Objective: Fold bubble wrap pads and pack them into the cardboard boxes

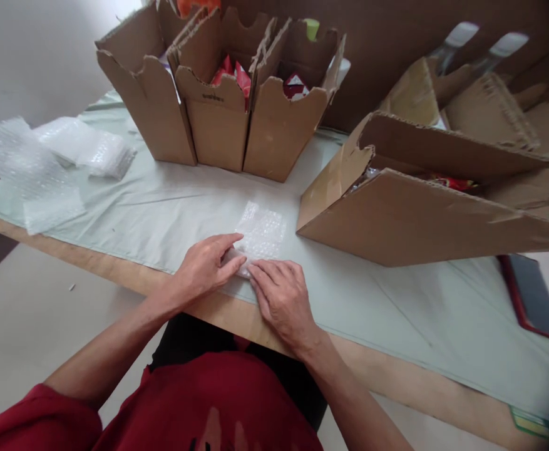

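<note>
A sheet of clear bubble wrap (262, 230) lies flat on the cloth near the table's front edge, its near end rolled up under my fingers. My left hand (208, 265) grips the left part of this roll, thumb and index finger on either side of it. From the right, my right hand (283, 294) presses its curled, close-set fingers on the roll's other end. The two hands almost meet at the fingertips. Whatever the roll may contain is hidden by the wrap and my fingers.
Three upright cardboard boxes (213, 128) stand at the back, red packets (234, 74) in the middle one. A longer cardboard box (424, 216) is to the right. More bubble wrap (25, 169) lies left. A dark flat object with a red edge (534, 297) sits far right. White-capped bottles (462, 36) stand behind.
</note>
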### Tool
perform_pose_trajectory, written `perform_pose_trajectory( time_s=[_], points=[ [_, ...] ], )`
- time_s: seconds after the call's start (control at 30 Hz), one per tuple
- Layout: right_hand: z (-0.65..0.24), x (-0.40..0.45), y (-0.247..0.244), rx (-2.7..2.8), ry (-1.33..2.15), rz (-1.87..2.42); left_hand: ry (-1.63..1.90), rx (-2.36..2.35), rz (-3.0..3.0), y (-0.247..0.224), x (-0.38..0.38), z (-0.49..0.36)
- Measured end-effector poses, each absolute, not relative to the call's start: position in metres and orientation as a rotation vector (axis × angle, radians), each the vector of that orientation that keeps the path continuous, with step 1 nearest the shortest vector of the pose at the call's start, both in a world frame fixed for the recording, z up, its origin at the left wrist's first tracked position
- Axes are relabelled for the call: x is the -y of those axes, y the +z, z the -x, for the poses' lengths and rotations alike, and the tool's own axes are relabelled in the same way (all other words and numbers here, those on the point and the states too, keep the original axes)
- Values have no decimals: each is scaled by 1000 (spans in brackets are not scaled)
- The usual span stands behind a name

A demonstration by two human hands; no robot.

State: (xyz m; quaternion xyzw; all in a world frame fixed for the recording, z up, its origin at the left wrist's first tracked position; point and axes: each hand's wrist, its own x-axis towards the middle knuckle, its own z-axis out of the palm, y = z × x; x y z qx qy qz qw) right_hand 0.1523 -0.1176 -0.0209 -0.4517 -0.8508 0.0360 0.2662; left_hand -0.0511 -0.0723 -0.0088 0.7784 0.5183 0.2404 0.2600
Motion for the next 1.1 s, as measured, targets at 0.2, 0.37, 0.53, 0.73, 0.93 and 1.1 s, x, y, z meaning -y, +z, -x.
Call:
perform_pose_trajectory(
  time_s=[0.2, 0.37, 0.53, 0.73, 0.93, 1.1],
  points=[
    [-160, 114, -11, 2194, 492, 1246, 786, -1073, -2193, -11, 79, 69],
    [-163, 103, 3, 2061, 872, 1415, 690, -995, -2178, -12, 71, 69],
    [-161, 86, 5, 1923, 1034, 1503, 707, -1028, -2159, -12, 66, 62],
    [-162, 97, -6, 2013, 313, 1444, 712, -1046, -2139, -17, 59, 59],
    [-163, 111, -13, 2311, 56, 1293, 710, -1136, -2140, -22, 55, 54],
    [-159, 102, -20, 2351, 39, 1351, 771, -1266, -2063, -24, 57, 47]
  ],
)
